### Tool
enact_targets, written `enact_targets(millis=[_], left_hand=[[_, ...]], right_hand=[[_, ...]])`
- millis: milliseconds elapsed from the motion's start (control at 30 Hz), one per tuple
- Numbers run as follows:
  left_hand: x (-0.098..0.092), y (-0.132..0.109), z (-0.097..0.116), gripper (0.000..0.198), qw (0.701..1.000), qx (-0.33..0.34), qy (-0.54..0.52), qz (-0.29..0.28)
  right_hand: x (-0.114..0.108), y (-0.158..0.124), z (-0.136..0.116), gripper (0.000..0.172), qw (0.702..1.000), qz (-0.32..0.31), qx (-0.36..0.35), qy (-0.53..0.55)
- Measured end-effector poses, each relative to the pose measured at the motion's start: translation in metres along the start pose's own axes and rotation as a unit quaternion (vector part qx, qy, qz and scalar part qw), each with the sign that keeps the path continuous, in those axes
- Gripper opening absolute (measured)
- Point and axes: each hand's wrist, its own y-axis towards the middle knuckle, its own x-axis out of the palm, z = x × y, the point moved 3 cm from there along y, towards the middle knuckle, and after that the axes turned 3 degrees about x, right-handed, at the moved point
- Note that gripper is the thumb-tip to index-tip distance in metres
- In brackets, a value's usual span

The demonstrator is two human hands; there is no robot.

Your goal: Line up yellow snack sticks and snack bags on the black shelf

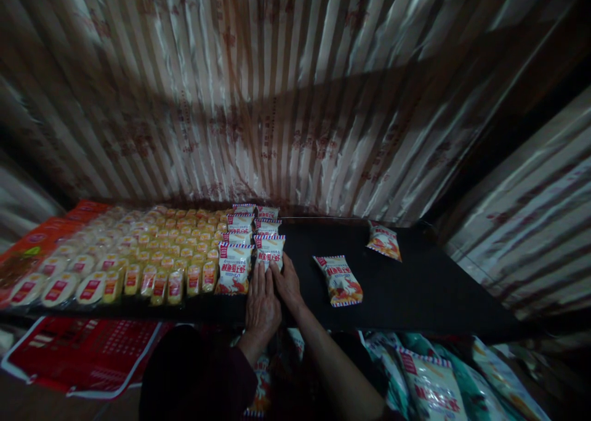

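My left hand (263, 307) lies with its fingers stretched out over the lower edge of a white snack bag (270, 247) with red print and a striped top seal. From the right side, my right hand (287, 284) grips the same bag, its thumb on the front and its fingers along the side edge. This bag is at the front of a short row of like bags. Close by on the left, another snack bag (234, 270) leans at the front of a second row. Two more bags lie apart to the right: a nearer bag (341, 280) and a farther bag (385, 241).
Many wrapped yellow cakes (175, 282) and round white cakes (60, 288) fill the left of the black shelf (406, 292). A red basket (87, 353) stands below left. Large packages (436, 384) sit below right. Striped plastic sheeting (295, 113) hangs behind.
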Motion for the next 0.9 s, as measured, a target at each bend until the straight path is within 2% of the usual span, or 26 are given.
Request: enact_targets(millis=[200,500,733,900], left_hand=[[0.002,0.000,-0.001,0.059,1.000,-0.005,0.004,0.000],[-0.005,-0.009,0.000,0.058,0.999,0.027,0.017,0.036],[-0.008,-0.044,-0.002,0.053,0.993,0.097,0.039,0.062],[-0.012,-0.081,-0.003,0.050,0.987,0.143,0.049,0.046]], right_hand=[[-0.003,-0.012,0.003,0.065,0.999,0.031,0.034,0.005],[-0.016,-0.043,0.008,0.058,0.997,0.074,0.033,0.002],[-0.027,-0.076,0.000,0.053,0.996,0.084,0.012,0.032],[-0.028,-0.127,-0.001,0.044,0.995,0.069,-0.027,0.067]])
